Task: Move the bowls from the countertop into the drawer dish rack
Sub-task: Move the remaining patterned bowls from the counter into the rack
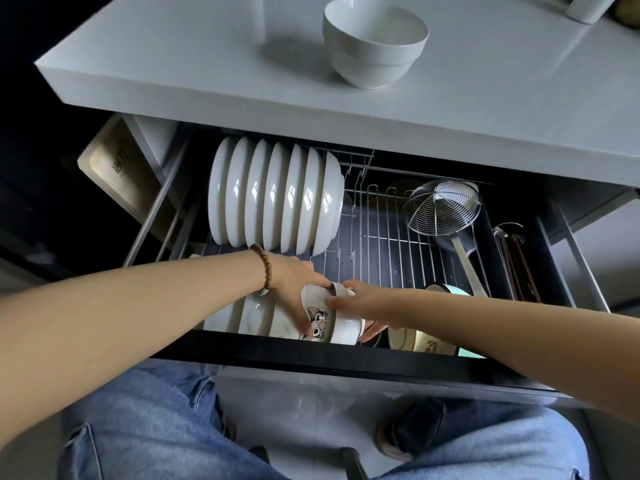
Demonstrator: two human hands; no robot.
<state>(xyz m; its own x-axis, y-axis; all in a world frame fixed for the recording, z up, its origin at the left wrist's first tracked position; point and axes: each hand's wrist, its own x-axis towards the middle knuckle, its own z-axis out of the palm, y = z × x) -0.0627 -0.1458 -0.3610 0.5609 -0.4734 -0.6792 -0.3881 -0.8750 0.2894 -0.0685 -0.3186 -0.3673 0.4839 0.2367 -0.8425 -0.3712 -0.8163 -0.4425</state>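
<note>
A pale grey bench (173,64) carries stacked white ceramic bowls (375,43) above an open drawer's wire dish rack (381,244). The left hand (298,289) and right hand (362,303) both curl round a white owl-printed bowl (320,318), tipped on its side in the rack's front row.

A bracelet (265,268) of brown wooden beads, with one pale green bead, circles the left wrist. Faded blue jeans (156,427) cover the legs, above a dark shoe (408,433).
</note>
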